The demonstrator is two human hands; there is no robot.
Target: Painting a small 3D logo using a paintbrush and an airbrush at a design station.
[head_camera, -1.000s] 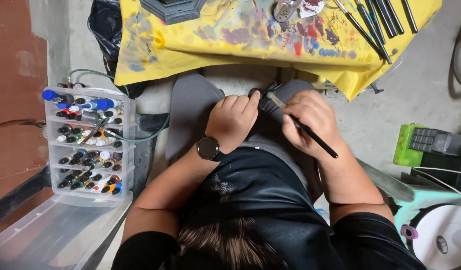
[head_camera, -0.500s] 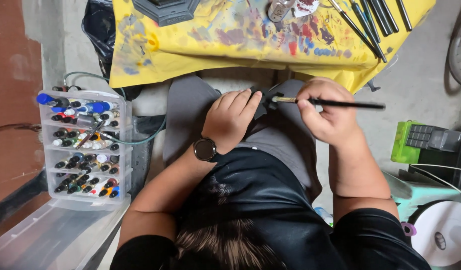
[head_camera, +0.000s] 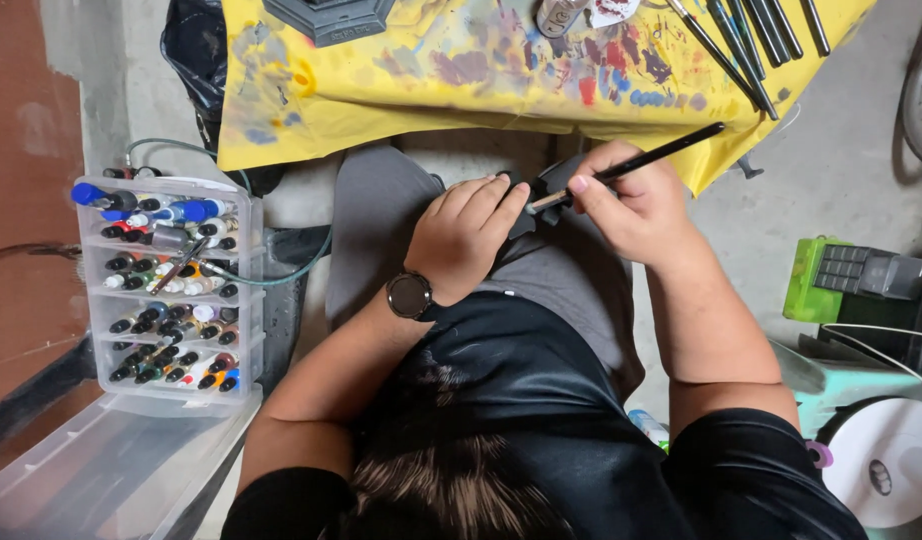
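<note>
A yellow cloth (head_camera: 461,90) smeared with paint covered the table at the top, with a dark base (head_camera: 329,18) and a row of spare brushes (head_camera: 751,40) lying on it. To the left stood a clear rack (head_camera: 243,300) of small paint bottles (head_camera: 166,290); to the right, a green box (head_camera: 811,280) and a white round device (head_camera: 881,460). In the lap, the left hand (head_camera: 466,235) — a watch (head_camera: 409,296) on its wrist — gripped a small dark piece (head_camera: 551,190), mostly hidden behind the fingers. The right hand (head_camera: 631,205) pinched a black brush (head_camera: 631,165), its tip touching the piece.
</note>
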